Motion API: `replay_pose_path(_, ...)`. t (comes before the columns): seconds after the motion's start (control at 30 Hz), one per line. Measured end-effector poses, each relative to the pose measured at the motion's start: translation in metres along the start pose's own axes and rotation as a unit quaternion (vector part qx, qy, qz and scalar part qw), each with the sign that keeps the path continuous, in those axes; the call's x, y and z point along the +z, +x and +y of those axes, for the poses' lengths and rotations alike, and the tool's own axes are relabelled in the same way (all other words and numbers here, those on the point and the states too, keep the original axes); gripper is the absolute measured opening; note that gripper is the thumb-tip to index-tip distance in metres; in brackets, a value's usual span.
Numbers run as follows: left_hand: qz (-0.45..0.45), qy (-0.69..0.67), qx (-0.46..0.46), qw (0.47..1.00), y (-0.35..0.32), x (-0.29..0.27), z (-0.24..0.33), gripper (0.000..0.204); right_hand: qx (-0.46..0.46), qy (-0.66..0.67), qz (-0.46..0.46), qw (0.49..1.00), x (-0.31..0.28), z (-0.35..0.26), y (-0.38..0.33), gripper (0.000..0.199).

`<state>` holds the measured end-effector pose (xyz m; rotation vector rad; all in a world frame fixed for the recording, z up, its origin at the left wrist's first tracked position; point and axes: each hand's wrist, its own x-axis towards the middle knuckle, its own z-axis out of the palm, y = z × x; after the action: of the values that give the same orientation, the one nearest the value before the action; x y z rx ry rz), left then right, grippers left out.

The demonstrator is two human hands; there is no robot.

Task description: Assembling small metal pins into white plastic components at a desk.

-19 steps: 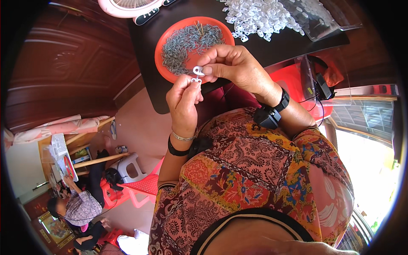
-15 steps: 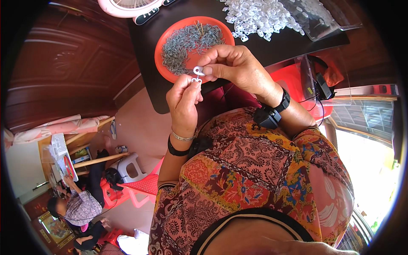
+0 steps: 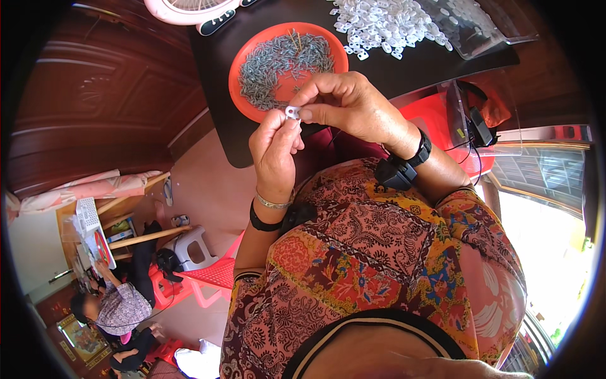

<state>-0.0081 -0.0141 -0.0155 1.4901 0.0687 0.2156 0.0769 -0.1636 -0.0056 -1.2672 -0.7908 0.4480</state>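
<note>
My left hand (image 3: 275,150) pinches a small white plastic piece with holes (image 3: 291,112) between thumb and fingertips. On the right, the thumb and forefinger of my right hand (image 3: 355,108) are closed at the same spot, on white plastic. Two white pieces seem to lie against each other there, but the fingertips cover most of them. Just beyond my hands is an orange-red round tray (image 3: 237,95) full of small grey screws (image 3: 268,69). A pile of similar white plastic pieces (image 3: 388,25) lies on the dark table farther right.
The dark table (image 3: 218,114) also carries a clear plastic container (image 3: 473,38) of white pieces and a pink-rimmed wheel-like object (image 3: 196,9). Red stools (image 3: 214,278) stand at left and right. At the far lower left, another person (image 3: 123,309) sits at work by a wooden stand.
The white pieces, a little apart before with a thin part between them, have come together. My right fingertips have moved slightly down toward my left hand.
</note>
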Motion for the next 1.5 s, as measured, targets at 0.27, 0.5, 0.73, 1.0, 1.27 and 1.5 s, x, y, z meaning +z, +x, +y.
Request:
replay_pose_path(0.27,0.024,-0.035,-0.015,0.999,0.000,0.003,0.001,0.017,-0.040,-0.060,0.012,0.997,0.005,0.001,0.000,0.020)
replay_pose_path(0.5,0.000,-0.040,-0.009,0.999,-0.001,0.001,0.000,0.021,-0.052,-0.091,-0.001,0.995,0.003,-0.002,-0.001,0.022)
replay_pose_path(0.73,0.021,-0.027,-0.008,0.999,-0.001,0.004,0.000,0.023,-0.086,-0.179,0.036,0.979,0.009,-0.003,-0.001,0.027)
replay_pose_path(1.0,0.029,-0.080,0.006,0.996,0.002,0.006,-0.001,0.025,-0.158,-0.272,0.017,0.949,0.006,-0.007,0.001,0.032)
replay_pose_path(1.27,0.020,-0.018,-0.001,1.000,0.003,-0.003,-0.003,0.028,-0.177,-0.348,0.028,0.920,0.014,-0.008,0.003,0.033)
replay_pose_path(1.5,0.026,-0.061,0.020,0.998,0.010,-0.003,-0.007,0.025,-0.175,-0.337,0.019,0.925,0.012,-0.006,0.007,0.023)
